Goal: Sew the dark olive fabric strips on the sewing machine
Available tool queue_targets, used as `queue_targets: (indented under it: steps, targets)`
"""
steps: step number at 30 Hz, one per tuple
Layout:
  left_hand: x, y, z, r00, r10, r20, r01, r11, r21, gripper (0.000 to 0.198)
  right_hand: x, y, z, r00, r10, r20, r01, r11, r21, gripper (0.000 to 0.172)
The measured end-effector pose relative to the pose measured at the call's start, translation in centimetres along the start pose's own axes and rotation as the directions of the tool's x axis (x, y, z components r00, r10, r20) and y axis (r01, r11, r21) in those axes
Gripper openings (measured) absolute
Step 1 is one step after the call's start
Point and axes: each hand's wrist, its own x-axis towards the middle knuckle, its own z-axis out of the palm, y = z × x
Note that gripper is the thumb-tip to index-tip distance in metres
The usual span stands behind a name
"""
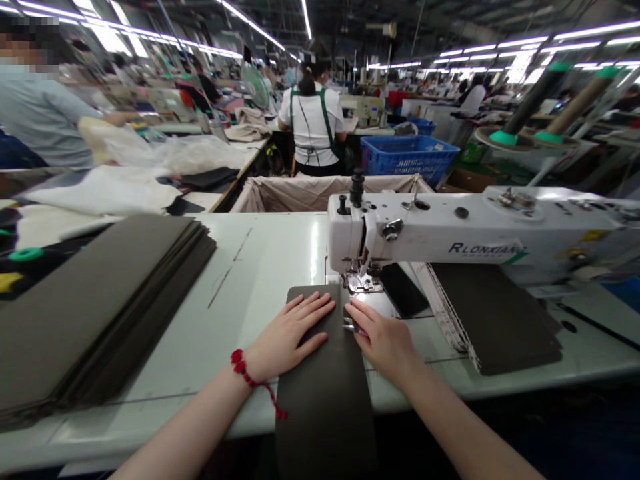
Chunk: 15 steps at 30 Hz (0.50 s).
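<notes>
Currently, I see a smooth, dark olive panel [323, 400] overhanging the desk's [260, 267] near edge; my left hand [289, 333] lies flat on it, fingers spread; my right hand [386, 339] grips a metal-tipped tool [349, 326].

The fabric panel [325, 407] is dark olive-grey, the sewing machine [430, 230] white with dark lettering [455, 247], the tabletop [250, 280] pale green, the cord bracelet [241, 367] red and black, the plastic crate [407, 159] blue.
</notes>
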Motion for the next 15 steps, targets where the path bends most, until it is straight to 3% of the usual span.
queue_targets:
  steps: [15]
  targets:
    - [-0.18,-0.08,-0.08,1.0,-0.018,-0.006,0.018,1.0,-0.011,0.056,0.0,-0.11,-0.09,1.0,-0.016,0.006,0.016,1.0,0.014,0.05]
